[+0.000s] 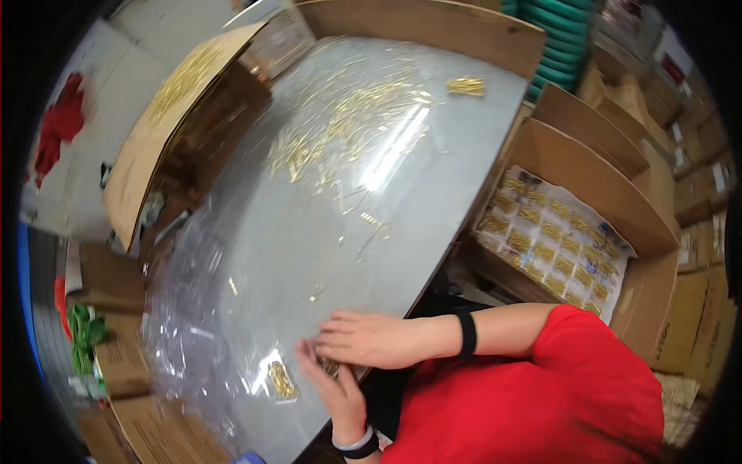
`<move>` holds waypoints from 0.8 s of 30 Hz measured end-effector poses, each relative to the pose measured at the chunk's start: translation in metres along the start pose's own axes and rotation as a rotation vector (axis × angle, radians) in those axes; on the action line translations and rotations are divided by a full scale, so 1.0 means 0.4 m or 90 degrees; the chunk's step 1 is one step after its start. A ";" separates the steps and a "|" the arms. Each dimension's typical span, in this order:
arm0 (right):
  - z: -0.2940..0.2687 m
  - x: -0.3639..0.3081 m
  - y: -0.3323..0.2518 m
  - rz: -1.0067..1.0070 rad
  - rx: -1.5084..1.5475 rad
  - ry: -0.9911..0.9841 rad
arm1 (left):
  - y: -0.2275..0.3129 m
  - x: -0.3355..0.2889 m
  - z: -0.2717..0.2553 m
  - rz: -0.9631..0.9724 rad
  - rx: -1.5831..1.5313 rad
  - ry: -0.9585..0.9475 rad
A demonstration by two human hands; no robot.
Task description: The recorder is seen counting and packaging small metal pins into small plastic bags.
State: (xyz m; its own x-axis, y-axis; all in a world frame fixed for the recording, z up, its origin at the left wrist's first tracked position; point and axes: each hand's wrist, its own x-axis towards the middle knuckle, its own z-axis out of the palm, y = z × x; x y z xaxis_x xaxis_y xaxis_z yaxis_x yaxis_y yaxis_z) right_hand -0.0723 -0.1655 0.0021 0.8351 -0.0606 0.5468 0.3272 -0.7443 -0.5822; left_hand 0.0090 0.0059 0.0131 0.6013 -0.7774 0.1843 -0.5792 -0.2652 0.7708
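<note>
My left hand (332, 390) and my right hand (371, 339) meet over the near edge of the grey table (294, 255). Both are cupped together around something small, brownish-gold and mostly hidden by the fingers. Left of them lies a small clear packet of gold-coloured thin pieces (280, 380). Farther up the tabletop spreads a loose heap of thin gold-coloured strips (348, 116), with a few strays closer to me. A neat gold bundle (465, 86) rests at the far right corner.
Crumpled clear plastic bags (189, 332) cover the table's left side. At right, an open carton (587, 162) holds rows of gold packets (553, 232). A cardboard box (185, 131) with gold pieces on top stands at far left. Green coiled hose (553, 39) is behind.
</note>
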 end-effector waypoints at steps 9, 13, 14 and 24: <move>0.048 -0.006 0.012 -0.012 -0.077 0.076 | 0.005 -0.030 -0.076 0.047 0.261 -0.084; 0.077 -0.012 0.028 -0.051 -0.107 0.181 | -0.004 -0.030 -0.064 0.000 0.378 -0.056; 0.077 -0.017 0.032 -0.072 -0.169 0.180 | -0.022 -0.033 -0.062 -0.028 0.409 -0.042; 0.111 -0.025 0.062 -0.012 -0.025 0.095 | -0.173 -0.014 -0.095 0.098 0.546 -0.121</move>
State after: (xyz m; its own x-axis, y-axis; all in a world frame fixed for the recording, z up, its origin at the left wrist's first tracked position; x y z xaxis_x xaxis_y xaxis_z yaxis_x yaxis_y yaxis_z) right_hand -0.0529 -0.1538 -0.0442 0.7525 -0.1424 0.6430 0.3227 -0.7714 -0.5484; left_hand 0.0666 0.0502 -0.0181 0.4263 -0.9005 0.0856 -0.9042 -0.4271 0.0101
